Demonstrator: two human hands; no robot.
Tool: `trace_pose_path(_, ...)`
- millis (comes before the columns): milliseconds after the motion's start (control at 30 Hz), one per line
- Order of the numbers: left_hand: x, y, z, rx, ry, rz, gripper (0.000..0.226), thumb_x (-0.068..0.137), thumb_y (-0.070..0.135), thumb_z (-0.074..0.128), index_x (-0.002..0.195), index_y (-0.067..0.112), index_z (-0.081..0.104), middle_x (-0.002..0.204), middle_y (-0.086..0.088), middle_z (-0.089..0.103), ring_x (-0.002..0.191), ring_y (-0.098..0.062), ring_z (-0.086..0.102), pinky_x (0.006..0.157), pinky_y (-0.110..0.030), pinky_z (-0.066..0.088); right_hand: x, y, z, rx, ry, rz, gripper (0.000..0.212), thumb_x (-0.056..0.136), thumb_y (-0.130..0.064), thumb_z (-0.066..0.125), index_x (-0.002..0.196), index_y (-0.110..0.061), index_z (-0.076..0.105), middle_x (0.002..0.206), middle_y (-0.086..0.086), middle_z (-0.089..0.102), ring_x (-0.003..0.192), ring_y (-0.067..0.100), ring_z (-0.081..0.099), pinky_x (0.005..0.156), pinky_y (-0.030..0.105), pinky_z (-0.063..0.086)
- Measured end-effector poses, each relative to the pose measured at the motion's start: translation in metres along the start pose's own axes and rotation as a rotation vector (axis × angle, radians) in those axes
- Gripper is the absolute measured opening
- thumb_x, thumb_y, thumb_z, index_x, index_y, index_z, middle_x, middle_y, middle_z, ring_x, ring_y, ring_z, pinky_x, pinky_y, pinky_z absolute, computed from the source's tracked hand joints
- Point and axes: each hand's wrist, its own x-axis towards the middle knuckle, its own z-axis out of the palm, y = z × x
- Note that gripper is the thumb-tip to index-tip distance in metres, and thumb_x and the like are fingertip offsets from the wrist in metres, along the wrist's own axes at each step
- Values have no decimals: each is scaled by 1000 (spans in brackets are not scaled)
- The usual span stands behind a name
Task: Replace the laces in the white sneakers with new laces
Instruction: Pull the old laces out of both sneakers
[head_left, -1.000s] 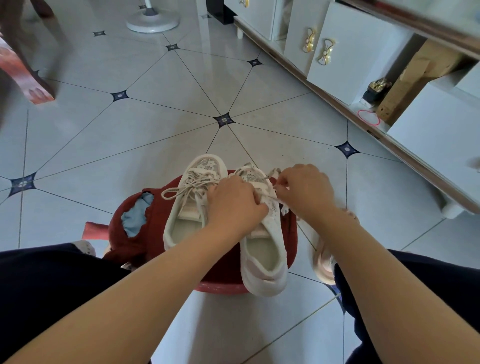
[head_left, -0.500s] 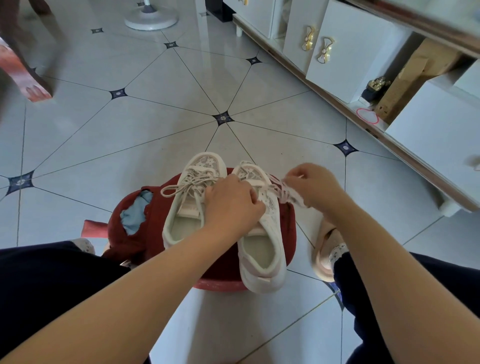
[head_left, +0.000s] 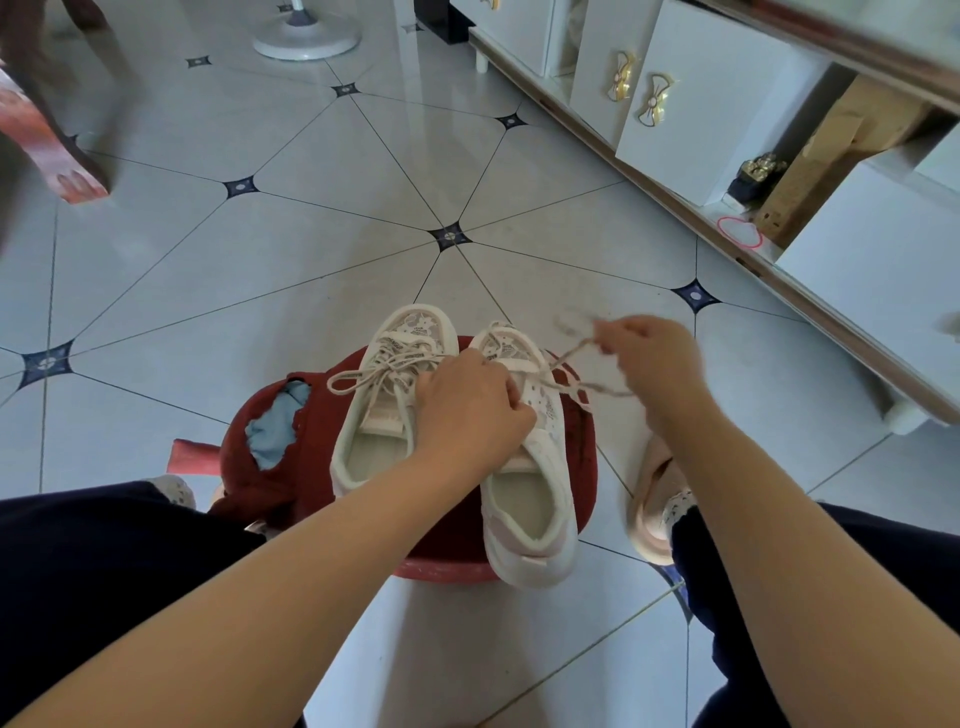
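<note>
Two white sneakers stand side by side on a red cushioned stool (head_left: 582, 457), toes pointing away from me. The left sneaker (head_left: 382, 410) is laced, with a tied bow on top. My left hand (head_left: 470, 410) grips the middle of the right sneaker (head_left: 535, 493) over its lace area. My right hand (head_left: 649, 358) is up and to the right of that shoe, pinching a beige lace (head_left: 569, 358) that stretches taut from the eyelets to my fingers. The lace end past my fingers is blurred.
The stool stands on a pale tiled floor (head_left: 311, 249). A white cabinet (head_left: 691, 93) with gold bow handles runs along the right. A fan base (head_left: 306, 36) is at the far top. My knees flank the stool, and my pink-shoed foot (head_left: 654, 499) is beside it.
My right hand has moved from the right sneaker's tongue out to the right and upward, drawing the lace out of the shoe. My left hand has stayed gripping the sneaker.
</note>
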Motion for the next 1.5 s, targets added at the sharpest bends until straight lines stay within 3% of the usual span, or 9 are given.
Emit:
trace_pose_path(133,0,-2,0,12,7,-4,9,79,30,54,74,26,61,90,8,47,91,-15,47,80,-31,29,7,-21,-45,500,337,56,24,95,-20,46,71,-17,53,70,-2,53,57,6,50,53,17,44)
trace_pose_path(267,1,-1,0,-5,-2,-2,9,78,30,55,69,29,58,89,8,52,89,-15,49,80,-31,32,0,-32,-46,921,82,99,14,95,-14,45,86,-10,55,73,3,66,69,15,67,70,29,58)
trace_pose_path(433,1,-2,0,-15,2,0,8,78,30,56,70,30,55,89,8,52,92,-17,51,81,-34,33,-5,3,8,-289,-174,-101,22,89,-39,55,90,-17,52,68,-3,56,53,10,49,51,24,39)
trace_pose_path(500,2,-2,1,-5,6,8,7,78,31,56,71,30,56,90,8,49,94,-17,51,80,-33,30,-8,11,14,-452,-271,-185,25,86,-43,59,93,-19,55,75,-3,60,62,11,53,52,23,39)
trace_pose_path(667,1,-2,1,-15,-6,13,6,79,31,55,73,29,55,91,8,46,98,-17,48,81,-33,28,-5,5,13,-573,-350,-226,29,89,-36,57,78,-9,60,63,0,50,58,16,44,51,24,32)
trace_pose_path(867,1,2,1,-17,9,55,7,81,32,53,77,27,57,92,7,48,95,-15,46,80,-32,24,3,-2,-6,-404,29,-304,25,93,-26,48,85,-9,64,62,-2,52,52,8,41,49,23,31)
trace_pose_path(1167,-1,2,1,-65,54,24,21,78,31,51,68,17,62,80,3,56,82,-17,50,75,-32,33,-2,5,-15,-589,-206,-183,41,84,-38,63,122,-24,53,107,-1,62,93,17,56,71,26,39)
trace_pose_path(1300,-6,6,-3,-246,127,-34,28,75,22,51,51,9,48,60,-6,50,69,-21,47,64,-38,42,-2,-5,-15,-699,-228,-164,30,85,-35,60,106,-14,62,97,2,63,90,22,56,71,32,42)
trace_pose_path(1500,-2,-2,5,-242,109,-75,29,76,26,49,51,14,42,72,-5,52,83,-22,50,66,-37,42,0,-16,-17,-484,173,-361,18,93,-25,47,88,-15,61,79,2,58,74,21,53,62,28,36)
